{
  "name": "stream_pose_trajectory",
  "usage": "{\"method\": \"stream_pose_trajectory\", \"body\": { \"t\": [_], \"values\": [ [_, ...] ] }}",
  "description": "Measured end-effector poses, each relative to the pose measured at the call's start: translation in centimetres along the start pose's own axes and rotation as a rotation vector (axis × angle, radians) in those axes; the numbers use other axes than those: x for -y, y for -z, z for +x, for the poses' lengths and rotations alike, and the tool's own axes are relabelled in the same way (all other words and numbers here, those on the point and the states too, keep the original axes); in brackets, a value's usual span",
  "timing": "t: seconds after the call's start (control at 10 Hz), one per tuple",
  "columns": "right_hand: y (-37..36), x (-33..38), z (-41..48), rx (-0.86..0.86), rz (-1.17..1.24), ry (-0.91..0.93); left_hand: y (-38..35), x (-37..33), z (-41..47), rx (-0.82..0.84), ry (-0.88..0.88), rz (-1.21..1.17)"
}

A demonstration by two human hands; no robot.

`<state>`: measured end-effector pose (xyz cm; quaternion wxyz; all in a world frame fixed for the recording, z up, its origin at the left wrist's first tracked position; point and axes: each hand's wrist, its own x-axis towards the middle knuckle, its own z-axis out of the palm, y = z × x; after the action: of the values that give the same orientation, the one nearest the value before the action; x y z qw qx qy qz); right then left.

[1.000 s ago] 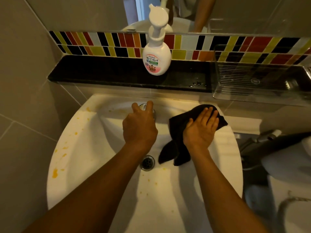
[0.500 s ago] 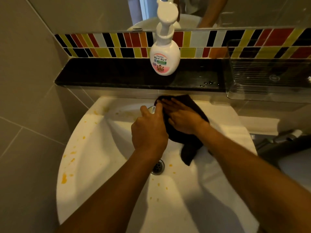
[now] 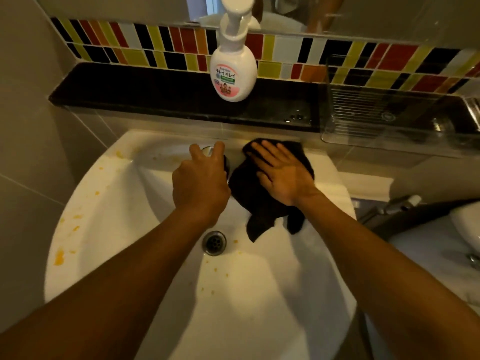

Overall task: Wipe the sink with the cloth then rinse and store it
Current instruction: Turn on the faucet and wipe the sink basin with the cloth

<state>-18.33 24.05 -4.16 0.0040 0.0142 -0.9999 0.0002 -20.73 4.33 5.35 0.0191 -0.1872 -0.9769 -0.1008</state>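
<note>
A white sink (image 3: 109, 209) speckled with orange stains sits below a black ledge (image 3: 155, 97) and colourful tiles (image 3: 337, 55). The right hand (image 3: 283, 175) presses flat, fingers spread, on a black cloth (image 3: 249, 198) at the sink's back rim. The left hand (image 3: 200, 183) grips the tap (image 3: 207, 151).

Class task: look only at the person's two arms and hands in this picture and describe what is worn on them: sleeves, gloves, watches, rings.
Both forearms are bare to the frame's edge: no sleeves show. The left hand and right hand wear no gloves. No watch, bracelet or ring can be seen on either wrist or on the fingers in view.
</note>
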Motion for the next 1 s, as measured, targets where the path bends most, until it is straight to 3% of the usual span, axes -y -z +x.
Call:
{"method": "stream_pose_trajectory", "body": {
  "t": [0.2, 0.4, 0.5, 0.6, 0.7, 0.9, 1.0],
  "values": [
    [-0.4, -2.2, -7.5, 0.015, 0.143, -0.545, -0.1, 0.2, 0.0, 0.002, -0.027, 0.009],
    [-0.8, 1.9, -14.5, -0.016, 0.155, -0.765, 0.2, -0.2, -0.2, 0.035, -0.019, -0.012],
    [-0.6, 1.4, -13.6, -0.046, 0.192, -0.793, 0.3, -0.3, -0.6, 0.035, -0.025, -0.036],
    [0.0, -0.1, -10.0, -0.084, 0.228, -0.646, 0.2, -0.2, -0.5, 0.022, -0.033, -0.045],
    [0.6, -0.6, -5.1, -0.058, 0.263, -0.385, 0.3, -0.3, -0.5, 0.032, -0.029, -0.046],
    [0.8, 3.4, 3.8, -0.034, 0.245, 0.083, 0.1, -0.2, -0.1, -0.006, -0.005, -0.040],
    [1.7, 5.2, 6.1, -0.010, 0.352, 0.073, -0.1, -0.4, 0.2, 0.047, 0.108, -0.084]
  ]
}}
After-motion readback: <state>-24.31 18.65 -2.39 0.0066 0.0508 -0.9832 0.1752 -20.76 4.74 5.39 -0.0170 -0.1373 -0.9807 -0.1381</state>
